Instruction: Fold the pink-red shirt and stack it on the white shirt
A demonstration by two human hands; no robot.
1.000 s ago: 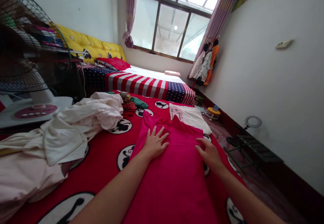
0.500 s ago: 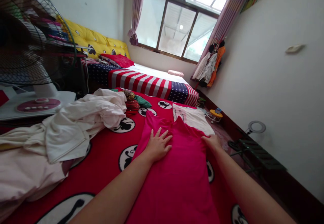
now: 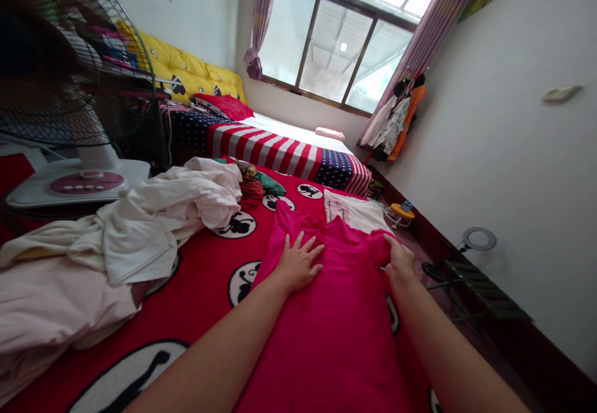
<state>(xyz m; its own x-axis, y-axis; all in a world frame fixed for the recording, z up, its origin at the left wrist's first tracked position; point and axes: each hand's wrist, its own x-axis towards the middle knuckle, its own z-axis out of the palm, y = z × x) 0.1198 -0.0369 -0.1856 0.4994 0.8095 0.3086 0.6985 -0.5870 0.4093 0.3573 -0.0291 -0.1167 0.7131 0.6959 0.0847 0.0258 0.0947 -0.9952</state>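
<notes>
A bright pink shirt [image 3: 333,326] lies spread on a red blanket [image 3: 200,320] with black-and-white round prints. My left hand [image 3: 299,265] rests flat on the shirt's upper left part, fingers spread. At the shirt's upper right edge, my right hand [image 3: 398,260] is closed on the fabric, pinching it between thumb and fingers. Just beyond the shirt's far edge lies a white garment [image 3: 357,211] with a printed strip. The pink shirt's near end runs out of view at the bottom.
Crumpled white and pale pink clothes [image 3: 144,226] lie to the left, near a fan [image 3: 88,180]. Green and red cloths [image 3: 265,184] sit farther back. Beyond stands a bed with a stars-and-stripes cover [image 3: 280,152]. A ring light [image 3: 479,239] and dark rack [image 3: 485,288] are at right.
The camera view has shifted slightly, moving the scene rightward. My right hand has turned and still grips the shirt's edge. My left hand stays flat on the shirt.
</notes>
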